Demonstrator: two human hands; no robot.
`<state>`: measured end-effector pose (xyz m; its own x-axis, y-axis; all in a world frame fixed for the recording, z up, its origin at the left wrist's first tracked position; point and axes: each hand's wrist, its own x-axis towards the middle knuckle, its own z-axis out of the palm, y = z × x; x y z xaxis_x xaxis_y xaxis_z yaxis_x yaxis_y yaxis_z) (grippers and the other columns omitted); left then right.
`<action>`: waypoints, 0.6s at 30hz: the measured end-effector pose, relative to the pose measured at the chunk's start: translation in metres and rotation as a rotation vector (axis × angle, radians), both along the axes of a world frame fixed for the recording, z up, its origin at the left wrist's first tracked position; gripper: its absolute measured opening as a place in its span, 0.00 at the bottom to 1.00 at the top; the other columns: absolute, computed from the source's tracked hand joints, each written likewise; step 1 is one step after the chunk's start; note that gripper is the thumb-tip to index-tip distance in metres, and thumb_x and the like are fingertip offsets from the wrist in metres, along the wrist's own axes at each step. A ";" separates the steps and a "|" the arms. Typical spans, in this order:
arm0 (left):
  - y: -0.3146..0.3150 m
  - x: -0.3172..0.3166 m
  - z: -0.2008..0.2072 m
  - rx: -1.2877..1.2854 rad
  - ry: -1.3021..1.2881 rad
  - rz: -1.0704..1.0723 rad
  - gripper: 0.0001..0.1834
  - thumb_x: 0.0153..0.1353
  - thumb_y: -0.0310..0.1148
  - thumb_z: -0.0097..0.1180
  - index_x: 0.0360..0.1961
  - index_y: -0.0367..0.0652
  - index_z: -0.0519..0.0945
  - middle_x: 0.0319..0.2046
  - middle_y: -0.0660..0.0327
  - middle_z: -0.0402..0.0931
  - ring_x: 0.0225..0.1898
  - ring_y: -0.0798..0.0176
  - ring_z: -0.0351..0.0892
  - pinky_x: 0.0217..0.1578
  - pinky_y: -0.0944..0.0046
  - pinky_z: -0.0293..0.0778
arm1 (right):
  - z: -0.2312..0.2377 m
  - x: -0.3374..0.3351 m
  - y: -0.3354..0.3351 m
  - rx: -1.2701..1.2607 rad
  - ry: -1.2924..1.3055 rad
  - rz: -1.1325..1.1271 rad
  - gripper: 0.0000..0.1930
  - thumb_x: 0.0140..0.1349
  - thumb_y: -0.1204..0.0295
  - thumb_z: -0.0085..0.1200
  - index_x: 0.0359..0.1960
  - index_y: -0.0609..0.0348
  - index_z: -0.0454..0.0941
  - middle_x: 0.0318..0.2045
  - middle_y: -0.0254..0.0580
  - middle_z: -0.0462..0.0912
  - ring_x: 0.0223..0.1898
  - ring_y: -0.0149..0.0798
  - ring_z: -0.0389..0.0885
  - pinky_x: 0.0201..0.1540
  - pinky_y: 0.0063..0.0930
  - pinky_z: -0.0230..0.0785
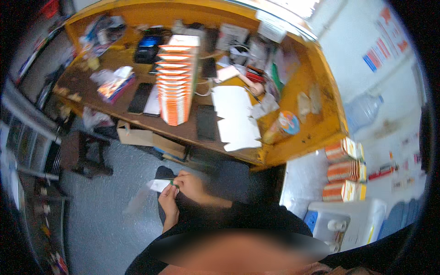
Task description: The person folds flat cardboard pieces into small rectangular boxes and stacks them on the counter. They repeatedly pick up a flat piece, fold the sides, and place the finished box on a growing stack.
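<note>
Over my lap, my left hand [169,201] and my right hand [190,185] meet, fingertips nearly touching. Both have their fingers closed around a small dark green piece [173,183], too small and blurred to name. A flat white piece [159,185], like paper or a packet, sticks out to the left of my fingers. Beyond it trails a blurred translucent plastic film [140,197], which seems joined to the white piece. My fingers hide the rest of what they pinch.
Ahead stands a brown-topped desk [123,103] with a tall stack of orange-and-white boxes [175,87], phone-like slabs and a white sheet [236,117]. A dark stool [85,153] is at left, an open cardboard box [151,140] below the desk, and more boxes [343,169] at right.
</note>
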<state>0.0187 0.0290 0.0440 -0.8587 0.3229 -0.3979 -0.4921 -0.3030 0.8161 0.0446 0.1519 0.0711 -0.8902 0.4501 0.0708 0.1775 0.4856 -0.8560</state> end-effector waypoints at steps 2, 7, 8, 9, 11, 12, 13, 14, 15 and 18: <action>-0.002 -0.002 -0.004 -0.071 0.025 0.027 0.13 0.61 0.22 0.57 0.47 0.29 0.79 0.38 0.58 0.81 0.36 0.69 0.80 0.40 0.73 0.76 | 0.000 0.000 -0.004 0.050 -0.059 -0.003 0.03 0.54 0.70 0.58 0.27 0.51 0.84 0.31 0.39 0.78 0.34 0.47 0.80 0.32 0.41 0.71; -0.004 -0.004 -0.012 -0.021 -0.044 0.144 0.10 0.61 0.22 0.57 0.44 0.30 0.79 0.37 0.59 0.81 0.34 0.69 0.80 0.39 0.71 0.76 | -0.001 0.001 -0.015 0.213 0.078 0.021 0.05 0.56 0.72 0.58 0.33 0.50 0.85 0.31 0.37 0.80 0.29 0.47 0.81 0.31 0.41 0.73; -0.004 -0.003 -0.011 0.047 -0.048 0.157 0.10 0.62 0.23 0.57 0.44 0.31 0.78 0.36 0.60 0.81 0.33 0.69 0.80 0.38 0.70 0.76 | -0.001 0.001 -0.015 0.292 0.059 0.103 0.07 0.57 0.73 0.57 0.36 0.50 0.85 0.33 0.37 0.81 0.29 0.46 0.82 0.30 0.40 0.74; -0.004 -0.004 -0.009 0.112 -0.015 0.186 0.10 0.62 0.23 0.57 0.44 0.32 0.78 0.37 0.59 0.81 0.34 0.69 0.80 0.38 0.70 0.76 | 0.000 0.001 -0.015 0.267 0.106 0.141 0.07 0.57 0.73 0.57 0.36 0.50 0.85 0.33 0.37 0.81 0.29 0.46 0.82 0.31 0.40 0.74; -0.005 -0.005 -0.003 0.190 -0.039 0.250 0.11 0.62 0.24 0.58 0.45 0.32 0.77 0.38 0.59 0.81 0.34 0.69 0.79 0.38 0.70 0.75 | 0.004 0.001 -0.015 0.220 0.141 0.193 0.07 0.58 0.72 0.56 0.37 0.50 0.84 0.34 0.37 0.82 0.30 0.46 0.82 0.33 0.39 0.75; -0.007 -0.009 0.001 0.113 0.035 0.229 0.13 0.62 0.24 0.57 0.47 0.33 0.75 0.38 0.59 0.81 0.35 0.68 0.79 0.38 0.70 0.76 | 0.007 0.001 -0.015 0.265 0.146 0.239 0.07 0.59 0.72 0.56 0.37 0.51 0.84 0.35 0.37 0.82 0.32 0.46 0.82 0.34 0.39 0.75; -0.009 -0.012 0.004 0.043 0.092 0.191 0.14 0.62 0.24 0.57 0.49 0.33 0.74 0.39 0.59 0.81 0.37 0.68 0.80 0.39 0.70 0.76 | 0.012 0.001 -0.015 0.305 0.152 0.276 0.07 0.59 0.71 0.56 0.37 0.52 0.84 0.36 0.37 0.82 0.33 0.46 0.82 0.36 0.39 0.75; -0.010 -0.016 0.007 -0.027 0.144 0.156 0.16 0.62 0.24 0.57 0.51 0.34 0.72 0.40 0.59 0.81 0.38 0.67 0.80 0.39 0.69 0.76 | 0.017 0.000 -0.015 0.353 0.106 0.321 0.07 0.59 0.70 0.56 0.37 0.52 0.84 0.37 0.38 0.82 0.34 0.45 0.82 0.37 0.39 0.75; -0.011 -0.019 0.009 -0.123 0.192 0.106 0.18 0.62 0.24 0.56 0.53 0.34 0.70 0.40 0.59 0.80 0.39 0.67 0.80 0.39 0.69 0.76 | 0.023 -0.001 -0.014 0.318 0.117 0.260 0.07 0.59 0.70 0.56 0.37 0.53 0.84 0.37 0.38 0.83 0.36 0.45 0.82 0.39 0.39 0.75; -0.004 -0.023 0.008 -0.213 0.511 0.113 0.29 0.60 0.25 0.56 0.61 0.36 0.60 0.38 0.53 0.83 0.37 0.59 0.84 0.35 0.59 0.78 | 0.038 -0.011 -0.008 0.294 0.155 0.117 0.13 0.59 0.65 0.58 0.43 0.56 0.82 0.42 0.44 0.83 0.42 0.46 0.82 0.46 0.38 0.74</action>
